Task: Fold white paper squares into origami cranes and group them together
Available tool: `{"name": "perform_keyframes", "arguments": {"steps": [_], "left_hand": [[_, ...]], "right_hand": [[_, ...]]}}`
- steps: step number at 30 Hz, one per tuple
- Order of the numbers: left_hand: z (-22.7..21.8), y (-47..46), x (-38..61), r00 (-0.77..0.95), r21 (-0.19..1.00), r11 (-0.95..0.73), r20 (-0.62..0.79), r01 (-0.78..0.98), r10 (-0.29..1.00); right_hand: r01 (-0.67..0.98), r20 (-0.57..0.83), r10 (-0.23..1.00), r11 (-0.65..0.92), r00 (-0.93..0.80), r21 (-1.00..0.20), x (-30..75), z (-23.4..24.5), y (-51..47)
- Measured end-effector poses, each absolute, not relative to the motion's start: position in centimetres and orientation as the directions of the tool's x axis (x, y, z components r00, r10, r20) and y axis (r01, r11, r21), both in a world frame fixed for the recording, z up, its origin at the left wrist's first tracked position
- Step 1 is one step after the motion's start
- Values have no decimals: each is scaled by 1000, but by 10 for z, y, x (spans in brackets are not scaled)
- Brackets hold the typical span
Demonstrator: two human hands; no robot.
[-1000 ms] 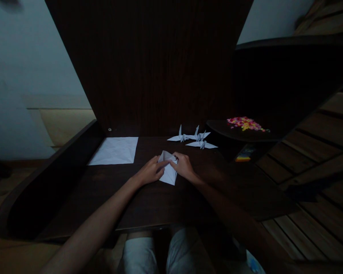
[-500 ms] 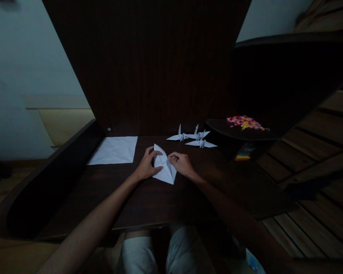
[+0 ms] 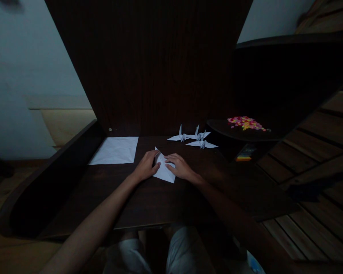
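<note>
A partly folded white paper (image 3: 163, 170) lies on the dark wooden desk (image 3: 148, 201) in front of me. My left hand (image 3: 146, 166) rests on its left edge, fingers curled over the paper's upper tip. My right hand (image 3: 180, 166) lies on its right side, fingers stretched flat and pressing the paper down. Both hands touch the paper; its middle shows between them.
A flat white sheet (image 3: 115, 150) lies at the desk's back left. Three folded paper cranes (image 3: 194, 138) stand at the back right. A dark tray with small coloured bits (image 3: 245, 123) sits further right, beside wooden slats. A dark upright panel backs the desk.
The raised flap of the paper has been laid down flatter. My right hand went from pinching the top to pressing flat on it; my left hand slid along the left edge.
</note>
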State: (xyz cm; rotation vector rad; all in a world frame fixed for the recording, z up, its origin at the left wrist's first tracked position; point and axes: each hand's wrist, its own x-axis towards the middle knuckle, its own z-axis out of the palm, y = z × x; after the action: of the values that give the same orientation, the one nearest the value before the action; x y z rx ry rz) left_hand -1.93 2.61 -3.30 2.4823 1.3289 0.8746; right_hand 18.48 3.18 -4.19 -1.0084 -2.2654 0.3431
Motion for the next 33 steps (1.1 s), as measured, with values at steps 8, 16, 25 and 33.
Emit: {"name": "perform_keyframes", "arguments": {"steps": [8, 16, 25, 33], "left_hand": [[-34, 27, -22, 507, 268, -552, 223, 790, 833], [-29, 24, -21, 502, 258, -514, 117, 818, 857], [-26, 22, -20, 523, 266, -518, 58, 813, 850], [-30, 21, -18, 542, 337, -557, 147, 759, 828]], "right_hand": [[571, 381, 750, 660, -541, -488, 183, -38, 29], [647, 375, 867, 496, -329, -580, 184, -31, 28], [307, 286, 923, 358, -256, -882, 183, -32, 36], [80, 220, 953, 241, -211, -967, 182, -39, 40]]}}
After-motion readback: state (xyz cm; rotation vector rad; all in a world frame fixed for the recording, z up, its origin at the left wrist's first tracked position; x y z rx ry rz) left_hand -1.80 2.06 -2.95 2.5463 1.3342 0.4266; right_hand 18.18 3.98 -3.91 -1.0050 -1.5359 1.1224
